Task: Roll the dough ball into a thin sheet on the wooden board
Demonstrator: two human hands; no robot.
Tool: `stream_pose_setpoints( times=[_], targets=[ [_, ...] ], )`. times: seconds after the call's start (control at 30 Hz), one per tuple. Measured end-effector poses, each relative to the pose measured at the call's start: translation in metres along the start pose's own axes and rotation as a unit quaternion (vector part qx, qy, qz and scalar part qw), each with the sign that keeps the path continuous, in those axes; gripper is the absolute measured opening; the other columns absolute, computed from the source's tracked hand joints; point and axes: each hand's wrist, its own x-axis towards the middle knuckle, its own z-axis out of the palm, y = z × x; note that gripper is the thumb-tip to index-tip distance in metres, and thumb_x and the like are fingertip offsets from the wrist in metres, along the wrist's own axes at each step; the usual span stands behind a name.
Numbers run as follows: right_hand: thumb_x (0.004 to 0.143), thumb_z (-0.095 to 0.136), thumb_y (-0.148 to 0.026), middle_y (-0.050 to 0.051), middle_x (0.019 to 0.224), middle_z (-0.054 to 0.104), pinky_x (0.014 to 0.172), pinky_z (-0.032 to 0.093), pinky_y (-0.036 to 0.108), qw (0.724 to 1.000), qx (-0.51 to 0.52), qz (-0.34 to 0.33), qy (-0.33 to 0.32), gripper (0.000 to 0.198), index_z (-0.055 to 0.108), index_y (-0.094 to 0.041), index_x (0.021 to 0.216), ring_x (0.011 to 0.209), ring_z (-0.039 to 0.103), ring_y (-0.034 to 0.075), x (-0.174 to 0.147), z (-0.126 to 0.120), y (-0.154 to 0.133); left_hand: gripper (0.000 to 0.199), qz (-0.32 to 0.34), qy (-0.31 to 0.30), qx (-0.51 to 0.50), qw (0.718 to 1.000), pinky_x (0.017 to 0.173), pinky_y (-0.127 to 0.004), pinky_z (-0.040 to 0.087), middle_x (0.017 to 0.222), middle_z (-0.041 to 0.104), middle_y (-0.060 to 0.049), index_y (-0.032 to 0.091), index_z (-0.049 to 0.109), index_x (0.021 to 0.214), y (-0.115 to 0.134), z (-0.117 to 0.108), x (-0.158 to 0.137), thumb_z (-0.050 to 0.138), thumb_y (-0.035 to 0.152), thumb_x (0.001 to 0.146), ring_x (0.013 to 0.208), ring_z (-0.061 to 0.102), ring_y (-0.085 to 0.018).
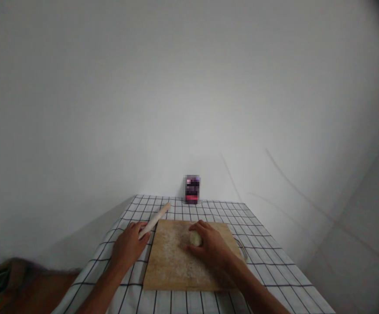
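A flat, squared wooden board (pixel 168 268), streaked powdery white, is being supported by a black-gridded white cloth (pixel 268 253). Near its twelve o'clock, a dough lump (pixel 195 238), pale, rounded, partly hidden, is being clasped by the curled right hand (pixel 211 244). Toward ten o'clock, a slender rolling pin (pixel 157 217) is being gripped by the left hand (pixel 130 244).

There are two hands (pixel 130 243) (pixel 211 245), one rolling pin (pixel 155 220), one dough ball (pixel 195 238), one board (pixel 169 268), one tablecloth (pixel 274 272) and one blurred object (pixel 192 190).
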Motion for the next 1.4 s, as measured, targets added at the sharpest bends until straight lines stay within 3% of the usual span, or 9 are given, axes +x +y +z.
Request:
stream_pose_setpoints(
  times=[0.17, 0.47, 0.6, 0.7, 0.87, 1.03, 1.13, 1.27, 1.4],
  targets=[
    [0.089, 0.071, -0.038, 0.007, 0.113, 0.068, 0.092, 0.048, 0.039, 0.995, -0.042, -0.006, 0.093, 0.030, 0.068, -0.025, 0.116, 0.105, 0.063, 0.026, 0.006, -0.005, -0.013, 0.029, -0.007, -0.001, -0.004, 1.000, 0.082, -0.028, 0.048, 0.120, 0.070, -0.007, 0.023, 0.065, 0.124, -0.003, 0.003, 0.002, 0.056, 0.032, 0.097, 0.099, 0.069, -0.020],
    [0.084, 0.070, -0.027, 0.009, 0.121, 0.066, 0.100, 0.047, 0.038, 0.999, -0.039, 0.020, 0.012, 0.036, 0.069, -0.024, 0.120, 0.112, 0.062, 0.027, 0.005, 0.029, -0.007, 0.031, -0.022, -0.025, 0.016, 0.999, 0.085, -0.029, 0.049, 0.118, 0.071, -0.007, 0.024, 0.064, 0.125, 0.004, -0.004, 0.001, 0.052, 0.032, 0.098, 0.101, 0.069, -0.021],
    [0.086, 0.073, -0.044, 0.012, 0.134, 0.064, 0.107, 0.044, 0.046, 1.000, -0.009, 0.022, -0.014, 0.058, 0.061, -0.024, 0.139, 0.124, 0.059, 0.032, 0.010, 0.017, -0.008, 0.031, -0.002, -0.019, 0.031, 0.999, 0.087, -0.031, 0.049, 0.115, 0.071, -0.009, 0.021, 0.067, 0.123, 0.000, -0.001, 0.002, 0.050, 0.032, 0.099, 0.100, 0.069, -0.022],
    [0.101, 0.051, -0.055, 0.015, 0.146, 0.058, 0.114, 0.041, 0.046, 0.996, 0.086, 0.032, -0.003, 0.061, 0.049, -0.020, 0.151, 0.134, 0.055, 0.029, 0.008, 0.010, -0.004, 0.032, 0.006, -0.019, 0.035, 0.999, 0.087, -0.034, 0.049, 0.113, 0.070, -0.012, 0.017, 0.068, 0.118, -0.003, 0.004, 0.004, 0.046, 0.032, 0.100, 0.100, 0.068, -0.024],
    [0.107, 0.031, -0.063, 0.012, 0.153, 0.054, 0.123, 0.033, 0.046, 0.977, 0.205, 0.053, 0.035, 0.064, 0.052, -0.021, 0.149, 0.146, 0.045, 0.025, -0.006, -0.004, 0.012, 0.038, -0.004, -0.009, 0.008, 1.000, 0.088, -0.034, 0.049, 0.119, 0.070, -0.014, 0.014, 0.064, 0.122, -0.007, 0.000, 0.006, 0.037, 0.032, 0.104, 0.105, 0.069, -0.025],
    [0.105, 0.034, -0.065, 0.013, 0.145, 0.061, 0.120, 0.038, 0.049, 0.977, 0.180, 0.058, 0.100, 0.061, 0.060, -0.023, 0.140, 0.140, 0.052, 0.027, -0.017, -0.044, 0.026, 0.042, -0.021, -0.019, -0.050, 0.998, 0.081, -0.034, 0.050, 0.116, 0.075, -0.011, 0.018, 0.058, 0.132, -0.010, -0.030, 0.002, 0.037, 0.040, 0.103, 0.101, 0.072, -0.027],
    [0.105, 0.038, -0.062, 0.013, 0.142, 0.061, 0.114, 0.044, 0.047, 0.982, 0.121, 0.018, 0.141, 0.055, 0.060, -0.024, 0.138, 0.135, 0.056, 0.027, -0.014, -0.072, 0.023, 0.042, 0.045, -0.029, -0.143, 0.988, 0.083, -0.033, 0.050, 0.116, 0.076, -0.008, 0.021, 0.062, 0.129, 0.010, -0.050, -0.005, 0.046, 0.045, 0.098, 0.103, 0.071, -0.028],
    [0.107, 0.037, -0.052, 0.015, 0.144, 0.059, 0.113, 0.043, 0.047, 0.980, -0.040, -0.053, 0.188, 0.049, 0.060, -0.022, 0.137, 0.134, 0.054, 0.028, -0.002, -0.096, 0.001, 0.039, 0.147, -0.119, -0.267, 0.945, 0.078, -0.030, 0.049, 0.105, 0.078, -0.005, 0.025, 0.073, 0.113, 0.069, -0.063, -0.013, 0.054, 0.055, 0.095, 0.095, 0.071, -0.027],
    [0.110, 0.031, -0.047, 0.011, 0.103, 0.076, 0.089, 0.049, 0.040, 0.975, -0.205, -0.059, 0.065, 0.050, 0.074, -0.022, 0.103, 0.097, 0.071, 0.026, 0.003, -0.099, -0.018, 0.046, 0.183, -0.134, -0.319, 0.920, 0.067, -0.027, 0.044, 0.083, 0.075, -0.004, 0.022, 0.076, 0.091, 0.116, -0.060, -0.006, 0.059, 0.064, 0.092, 0.077, 0.067, -0.023]
  ],
)
